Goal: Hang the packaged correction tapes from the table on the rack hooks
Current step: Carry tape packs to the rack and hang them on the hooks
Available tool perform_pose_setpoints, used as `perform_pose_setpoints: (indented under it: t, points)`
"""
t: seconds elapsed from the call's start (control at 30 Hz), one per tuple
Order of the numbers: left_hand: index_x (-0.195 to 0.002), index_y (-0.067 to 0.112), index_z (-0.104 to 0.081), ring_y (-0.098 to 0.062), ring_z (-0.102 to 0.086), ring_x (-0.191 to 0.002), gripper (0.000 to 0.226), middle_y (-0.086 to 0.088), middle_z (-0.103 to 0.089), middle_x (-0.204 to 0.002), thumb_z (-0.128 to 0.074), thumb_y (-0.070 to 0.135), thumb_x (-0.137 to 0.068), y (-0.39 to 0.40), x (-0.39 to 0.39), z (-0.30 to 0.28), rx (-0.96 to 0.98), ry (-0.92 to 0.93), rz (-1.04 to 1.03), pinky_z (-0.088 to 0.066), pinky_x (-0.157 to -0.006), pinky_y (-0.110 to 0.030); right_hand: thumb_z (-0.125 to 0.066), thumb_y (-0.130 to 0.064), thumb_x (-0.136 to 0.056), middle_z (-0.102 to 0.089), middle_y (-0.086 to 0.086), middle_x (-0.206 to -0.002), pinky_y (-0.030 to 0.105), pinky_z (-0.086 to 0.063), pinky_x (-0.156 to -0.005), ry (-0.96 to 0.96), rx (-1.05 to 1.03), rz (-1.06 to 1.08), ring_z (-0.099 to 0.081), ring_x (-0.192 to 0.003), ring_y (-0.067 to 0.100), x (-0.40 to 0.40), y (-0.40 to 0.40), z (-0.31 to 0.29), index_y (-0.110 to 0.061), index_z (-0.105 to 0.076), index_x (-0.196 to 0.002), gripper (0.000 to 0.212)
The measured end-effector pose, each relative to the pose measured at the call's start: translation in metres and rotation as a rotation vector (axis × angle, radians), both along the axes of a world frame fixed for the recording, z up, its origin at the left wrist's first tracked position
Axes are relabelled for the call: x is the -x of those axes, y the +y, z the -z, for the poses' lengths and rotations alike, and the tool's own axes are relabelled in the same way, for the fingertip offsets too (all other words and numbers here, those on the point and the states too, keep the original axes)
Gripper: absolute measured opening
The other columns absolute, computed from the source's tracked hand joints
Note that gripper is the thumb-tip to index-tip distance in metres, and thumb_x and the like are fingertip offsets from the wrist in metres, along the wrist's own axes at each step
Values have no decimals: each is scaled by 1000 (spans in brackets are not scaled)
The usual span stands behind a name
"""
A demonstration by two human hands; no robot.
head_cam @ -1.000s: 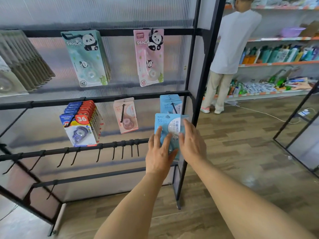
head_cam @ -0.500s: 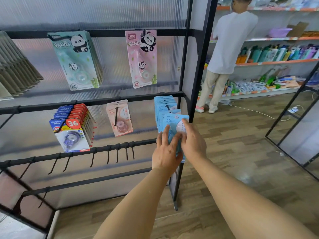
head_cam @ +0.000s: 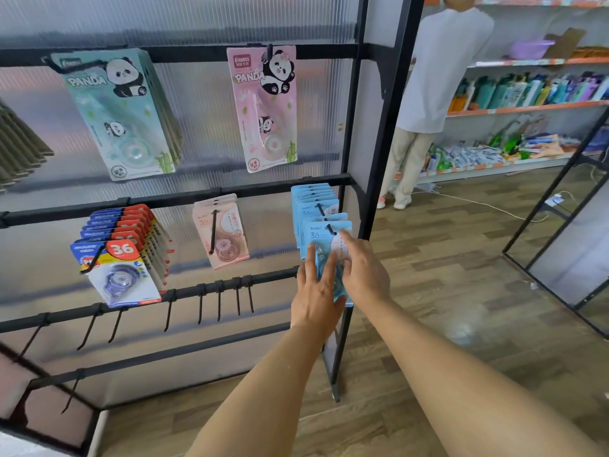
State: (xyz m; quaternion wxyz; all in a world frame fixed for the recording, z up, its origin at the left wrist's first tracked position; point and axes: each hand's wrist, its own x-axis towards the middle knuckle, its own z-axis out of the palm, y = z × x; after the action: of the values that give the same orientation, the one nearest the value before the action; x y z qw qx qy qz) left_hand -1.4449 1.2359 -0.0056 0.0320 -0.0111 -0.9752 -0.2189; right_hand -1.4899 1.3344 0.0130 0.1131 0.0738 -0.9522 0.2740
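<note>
Right at the front, both hands press on a light blue carded correction-tape pack [head_cam: 324,240]: the left hand [head_cam: 314,298] lies flat with fingers spread over its lower half, the right hand [head_cam: 361,273] rests fingertips on its right edge. Neither grip is closed around the pack; they steady it more than hold it. The pack's hang hole looks already threaded on the black wire hook [head_cam: 329,228], at the front of the stack of matching blue packs [head_cam: 311,199].

The risk, as I judge it, is that the pack sits only on the hook's tip and slides off when released, or tilts and catches the card behind.

Left of the blue stack hang a pale pink tape pack [head_cam: 222,235], then a row of red-and-blue "36" packs [head_cam: 122,258]; empty black hooks [head_cam: 219,300] lie below-left. Above are pink [head_cam: 263,107] and mint panda cards [head_cam: 122,113]. Just right of the stack the black rack upright [head_cam: 385,143] crowds the right hand. Beyond, a person in white [head_cam: 441,70] faces store shelves [head_cam: 527,107]. No table shows.
</note>
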Motion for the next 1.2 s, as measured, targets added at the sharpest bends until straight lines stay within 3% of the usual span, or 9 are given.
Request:
perform_pose_setpoints:
  t: [0.2,0.4,0.63,0.83,0.97,1.2]
  points:
    - [-154,33,6,-30,0,-148,81,-3,27,-158,-53,29,-99,-12,34,1,-6,-14,9,-43,-108,-43,-46,-18,-100,-41,1,-138,26,-45,-62,-47,-33,-14,-60,-100,19,31,-11,2,-27,-21,-152,58]
    - [-153,34,14,-29,2,-148,79,-2,31,-157,-46,32,-102,-23,64,3,51,-38,18,-44,-107,-41,-49,-22,-100,-38,3,-140,26,-52,-72,-30,-85,-41,-59,-105,16,58,-21,3,-29,-14,-152,63]
    - [-155,33,5,-29,1,-148,70,-2,26,-159,-43,30,-103,-30,76,7,121,-20,22,-40,-111,-38,-54,-22,-97,-34,3,-143,27,-53,-72,-16,-147,-55,-56,-107,16,71,-24,7,-30,-9,-152,72]
    - [-155,30,4,-29,2,-149,73,-3,16,-162,-45,31,-102,-37,61,5,157,-49,-15,-25,-119,-42,-54,-21,-96,-27,4,-150,32,-51,-77,0,-205,-89,-49,-119,23,62,-20,5,-26,-10,-153,72]
    - [-156,25,1,-31,0,-149,73,-6,7,-163,-46,36,-101,-34,31,4,161,-88,-136,-17,-120,-43,-52,-23,-96,-25,6,-154,38,-47,-91,-20,-270,-144,-43,-127,27,44,-11,10,-21,-12,-154,70]
    - [-155,23,2,-31,2,-150,70,-7,4,-164,-38,44,-102,-32,-46,16,175,-214,-343,-10,-122,-45,-44,-32,-100,-17,9,-159,39,-41,-101,-82,-459,-335,-40,-132,28,-13,-9,17,-18,-7,-154,67]
